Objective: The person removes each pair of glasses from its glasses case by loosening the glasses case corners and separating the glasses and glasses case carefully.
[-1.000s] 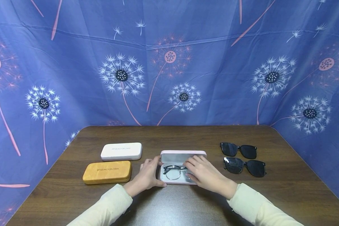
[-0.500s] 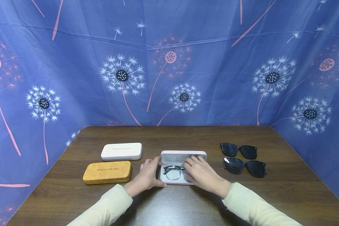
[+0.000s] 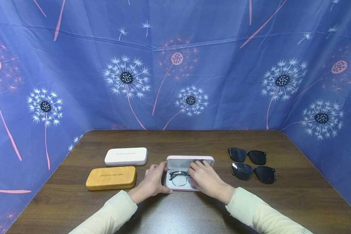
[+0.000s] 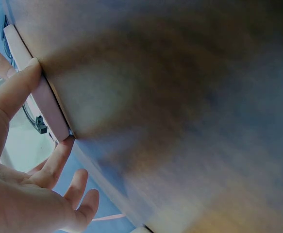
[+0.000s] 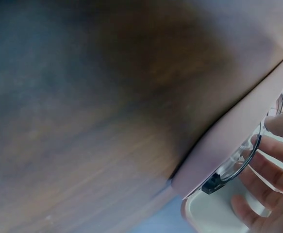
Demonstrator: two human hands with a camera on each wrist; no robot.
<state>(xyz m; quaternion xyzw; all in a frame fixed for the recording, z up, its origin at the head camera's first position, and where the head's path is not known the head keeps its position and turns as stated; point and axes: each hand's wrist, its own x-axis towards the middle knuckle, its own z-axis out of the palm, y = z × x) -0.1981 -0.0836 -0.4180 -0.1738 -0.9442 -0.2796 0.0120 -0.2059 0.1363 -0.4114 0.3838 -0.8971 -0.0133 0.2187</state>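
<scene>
A pink glasses case (image 3: pixel 178 162) stands with its lid raised near the middle of the table. Black-topped eyeglasses (image 3: pixel 179 172) lie in its pale lining, the right lens hidden. My left hand (image 3: pixel 152 182) grips the case's left end, thumb at the front edge and fingers toward the back. The left wrist view shows that thumb on the case's front wall (image 4: pixel 49 104). My right hand (image 3: pixel 207 180) reaches over the right half of the case. In the right wrist view its thumb and index finger (image 5: pixel 270 145) pinch the eyeglasses (image 5: pixel 212 184) around the middle of the frame.
To the left, a white glasses case (image 3: pixel 125 157) lies behind a yellow glasses case (image 3: pixel 111 178), both closed. Two pairs of dark sunglasses, a rear pair (image 3: pixel 257 157) and a front pair (image 3: pixel 264 174), lie on the right. A blue dandelion-print cloth (image 3: pixel 228 107) hangs behind the table.
My right hand has shifted slightly left over the case, covering more of the eyeglasses' right lens. My left hand and the case hold still.
</scene>
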